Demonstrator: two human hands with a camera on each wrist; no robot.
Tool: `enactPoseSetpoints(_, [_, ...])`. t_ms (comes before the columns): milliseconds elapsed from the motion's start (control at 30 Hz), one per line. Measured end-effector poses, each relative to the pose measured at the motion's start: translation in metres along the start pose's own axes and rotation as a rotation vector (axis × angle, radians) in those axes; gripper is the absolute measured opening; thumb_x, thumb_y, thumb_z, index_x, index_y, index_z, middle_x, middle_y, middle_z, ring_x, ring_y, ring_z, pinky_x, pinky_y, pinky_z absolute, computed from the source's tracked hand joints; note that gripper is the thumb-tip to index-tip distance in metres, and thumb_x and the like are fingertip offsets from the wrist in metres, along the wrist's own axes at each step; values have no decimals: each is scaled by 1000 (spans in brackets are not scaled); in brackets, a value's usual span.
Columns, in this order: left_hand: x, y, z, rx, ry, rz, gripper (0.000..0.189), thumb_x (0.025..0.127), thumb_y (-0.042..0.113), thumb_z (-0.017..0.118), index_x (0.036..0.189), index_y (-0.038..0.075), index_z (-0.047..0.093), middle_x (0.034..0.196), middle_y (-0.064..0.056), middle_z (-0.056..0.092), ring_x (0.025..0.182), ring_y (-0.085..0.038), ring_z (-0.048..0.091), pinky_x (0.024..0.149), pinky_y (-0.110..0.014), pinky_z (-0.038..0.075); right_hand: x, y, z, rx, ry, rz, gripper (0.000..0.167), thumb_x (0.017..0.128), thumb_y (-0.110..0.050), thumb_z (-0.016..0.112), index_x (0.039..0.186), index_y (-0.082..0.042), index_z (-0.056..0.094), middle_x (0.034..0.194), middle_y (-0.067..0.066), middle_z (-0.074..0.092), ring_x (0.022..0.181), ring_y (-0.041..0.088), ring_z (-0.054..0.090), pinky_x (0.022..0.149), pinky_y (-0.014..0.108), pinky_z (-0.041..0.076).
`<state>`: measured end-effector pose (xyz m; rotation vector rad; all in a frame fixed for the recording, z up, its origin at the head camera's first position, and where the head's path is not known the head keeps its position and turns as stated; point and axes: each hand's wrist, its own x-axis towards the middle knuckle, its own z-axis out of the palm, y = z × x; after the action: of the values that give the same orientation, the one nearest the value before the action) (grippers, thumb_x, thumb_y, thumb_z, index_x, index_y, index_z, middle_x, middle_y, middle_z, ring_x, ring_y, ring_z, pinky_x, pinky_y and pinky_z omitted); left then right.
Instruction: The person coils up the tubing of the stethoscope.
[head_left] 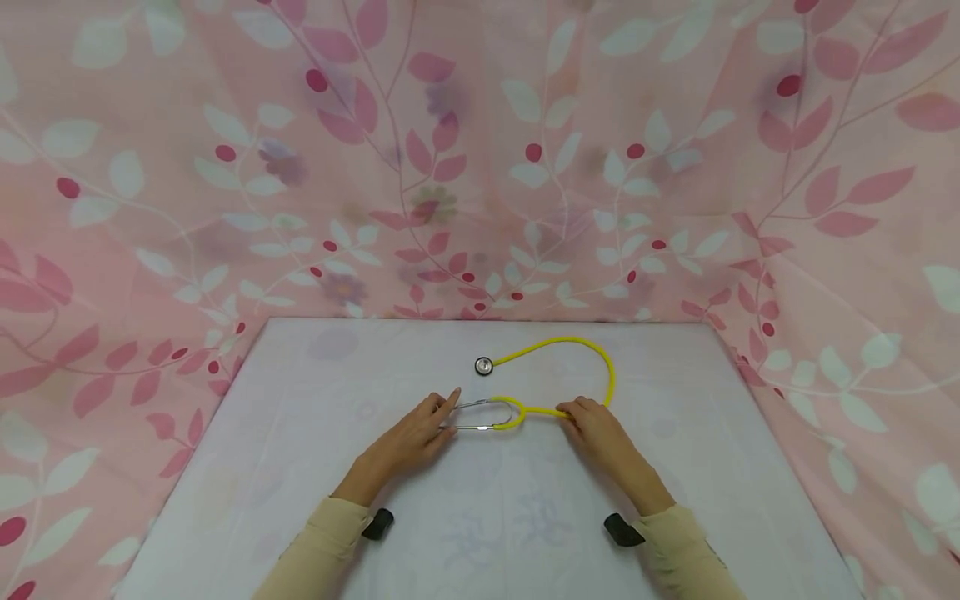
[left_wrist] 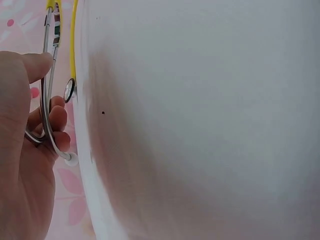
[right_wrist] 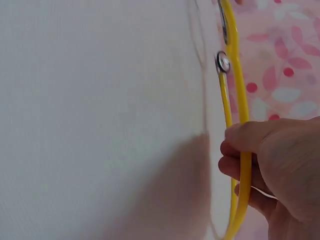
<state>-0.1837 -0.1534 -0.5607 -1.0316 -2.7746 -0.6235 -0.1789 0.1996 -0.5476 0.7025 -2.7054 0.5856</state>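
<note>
A stethoscope with yellow tubing stretches between both hands over the white-covered table. My left hand holds its metal ear tubes, thumb on one side and fingers curled on the other in the left wrist view. A white ear tip pokes out beyond those fingers. With thumb and fingertips, my right hand pinches the tubing right of its yellow fork. From there the tube loops away and back left, ending in the round chest piece, which lies farther back on the table.
White cloth covers the table, whose back edge meets a pink leaf-patterned curtain. The same fabric hangs along the left and right sides. A black wrist device shows beside the left sleeve, another black device beside the right.
</note>
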Motion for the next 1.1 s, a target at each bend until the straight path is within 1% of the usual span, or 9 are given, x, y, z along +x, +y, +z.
enactPoseSetpoints(100, [-2, 0, -2, -6, 15, 24, 65, 96, 18, 63, 152, 3, 34, 110, -5, 54, 88, -9, 51, 80, -26, 48, -1, 14, -8, -26, 21, -27, 18, 80, -5, 79, 97, -8, 71, 87, 3, 64, 81, 21, 61, 75, 38, 52])
enactPoseSetpoints(200, [-3, 0, -3, -5, 21, 48, 65, 95, 14, 64, 151, 3, 34, 110, -5, 54, 89, -10, 51, 80, -27, 48, 4, 20, -18, -5, 38, -39, 19, 82, -6, 78, 99, -8, 70, 91, 6, 66, 86, 25, 63, 77, 42, 52])
enactPoseSetpoints(333, [-5, 1, -6, 14, 24, 62, 65, 95, 14, 64, 151, 3, 35, 109, -6, 55, 90, -11, 52, 81, -28, 49, 19, 14, -31, 68, 74, -29, 23, 86, -12, 75, 107, -9, 67, 100, 5, 70, 94, 23, 67, 81, 42, 54])
enactPoseSetpoints(467, [-5, 5, -8, 12, 34, 88, 64, 94, 14, 66, 149, 1, 38, 108, -5, 57, 88, -10, 52, 80, -26, 50, 39, 4, -37, 152, 116, -34, 28, 86, -17, 75, 110, -10, 64, 104, 3, 73, 98, 20, 69, 85, 40, 55])
enactPoseSetpoints(667, [1, 22, -14, -28, 48, 184, 63, 95, 17, 64, 150, 3, 37, 107, -3, 59, 87, -9, 54, 78, -23, 50, 69, -9, -33, 266, 148, -192, 27, 85, -20, 76, 111, -13, 70, 104, -2, 73, 97, 16, 68, 87, 37, 55])
enactPoseSetpoints(800, [6, 34, -21, -69, 77, 233, 65, 95, 18, 65, 151, 4, 35, 108, -4, 60, 88, -11, 57, 78, -21, 50, 83, -15, -25, 405, 120, -263, 28, 84, -19, 77, 111, -14, 74, 99, -2, 74, 90, 13, 68, 80, 32, 55])
enactPoseSetpoints(867, [8, 38, -24, -83, 90, 240, 67, 96, 19, 65, 152, 4, 33, 107, -5, 60, 89, -10, 57, 78, -20, 49, 87, -18, -20, 489, 84, -236, 29, 82, -19, 78, 110, -15, 74, 96, -2, 75, 86, 11, 69, 75, 27, 56])
enactPoseSetpoints(933, [9, 42, -28, -86, 101, 244, 68, 95, 20, 65, 153, 5, 32, 107, -5, 60, 88, -9, 56, 77, -19, 49, 89, -21, -13, 564, 44, -177, 26, 81, -19, 79, 106, -14, 74, 92, 0, 75, 81, 11, 69, 71, 24, 57])
enactPoseSetpoints(1100, [13, 48, -39, -93, 138, 254, 72, 93, 18, 68, 153, 5, 32, 106, -2, 60, 87, -8, 56, 76, -16, 48, 89, -30, 8, 711, -87, -40, 15, 85, -16, 76, 98, -11, 72, 90, 6, 74, 72, 17, 64, 63, 23, 54])
